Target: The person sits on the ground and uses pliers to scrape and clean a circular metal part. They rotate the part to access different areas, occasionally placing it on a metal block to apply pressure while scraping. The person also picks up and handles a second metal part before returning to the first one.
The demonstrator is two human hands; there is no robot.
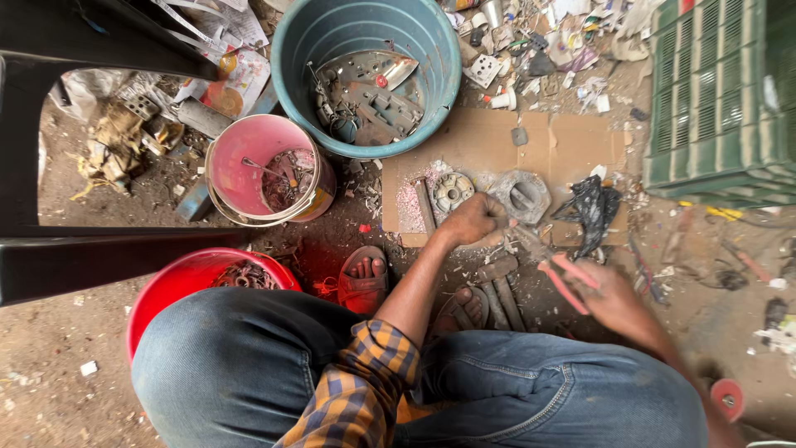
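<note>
The left hand was closed around a small grey metal part near the middle of the frame, but the fingers hid most of that part. It rested on the flat brown cardboard sheet lying on the dirt floor. The right hand was wrapped tight around the red handles of a pair of pliers, to the lower right of the middle. The tip of the pliers pointed up and left, close to the left hand; it was too blurry to see if it touched.

Just above the hands lay a round grey metal housing with a slot and a small round gear-like disc. A crumpled black plastic bag sat to their right. At the top stood a big teal plastic tub full of metal scrap. A pink bucket stood to its lower left, and a red bucket was by the knee.
</note>
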